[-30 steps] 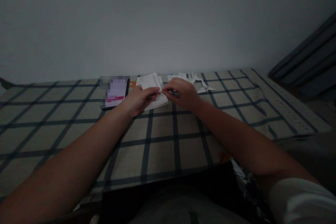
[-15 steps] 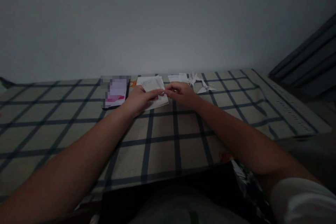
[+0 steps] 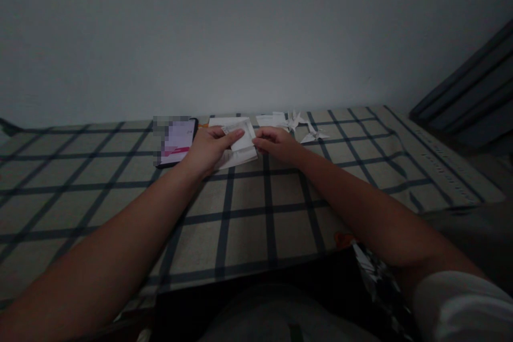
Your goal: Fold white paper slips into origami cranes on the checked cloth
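Between my hands is a small folded sheet of white paper, its flat face turned up toward me. My left hand grips its left side, thumb lying across the top. At its right edge, my right hand pinches the paper between thumb and fingers. Beneath it, more white paper lies on the checked cloth, partly covered by the held piece and my left hand.
A phone with a lit, partly blurred screen lies left of my left hand. Folded paper cranes and a white paper piece are beyond my right hand. The checked tablecloth reaches back to a grey wall.
The folded paper has come up flat into view between my hands. My left thumb has shifted left from my right fingertips onto the paper's face, and the hands are slightly farther apart.
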A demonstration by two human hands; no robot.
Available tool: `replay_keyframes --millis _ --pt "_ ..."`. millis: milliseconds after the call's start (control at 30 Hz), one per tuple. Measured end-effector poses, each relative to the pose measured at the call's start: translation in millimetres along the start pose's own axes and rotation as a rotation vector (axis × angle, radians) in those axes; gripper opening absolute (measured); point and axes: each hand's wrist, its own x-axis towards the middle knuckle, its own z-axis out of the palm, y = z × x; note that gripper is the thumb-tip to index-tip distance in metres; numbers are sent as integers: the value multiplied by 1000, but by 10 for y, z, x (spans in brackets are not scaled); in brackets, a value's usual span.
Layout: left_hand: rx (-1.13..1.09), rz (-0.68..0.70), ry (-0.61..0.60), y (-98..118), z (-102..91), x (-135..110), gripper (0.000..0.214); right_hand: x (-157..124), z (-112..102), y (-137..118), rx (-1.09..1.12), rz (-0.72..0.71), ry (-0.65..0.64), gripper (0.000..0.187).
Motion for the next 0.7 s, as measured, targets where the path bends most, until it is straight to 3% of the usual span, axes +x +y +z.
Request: replay_keyframes --millis 133,367,567,700 --pt "216 63 -22 29 -12 -32 35 -16 6 -40 -112 -14 -4 43" --pt "205 139 -30 -51 -25 6 50 5 2 15 -152 -43 8 38" --pt "281 185 -81 -52 -60 18 47 0 12 31 -49 -21 -34 38" --pt "359 197 -81 -41 -60 7 45 -7 2 -19 -94 -39 -27 40"
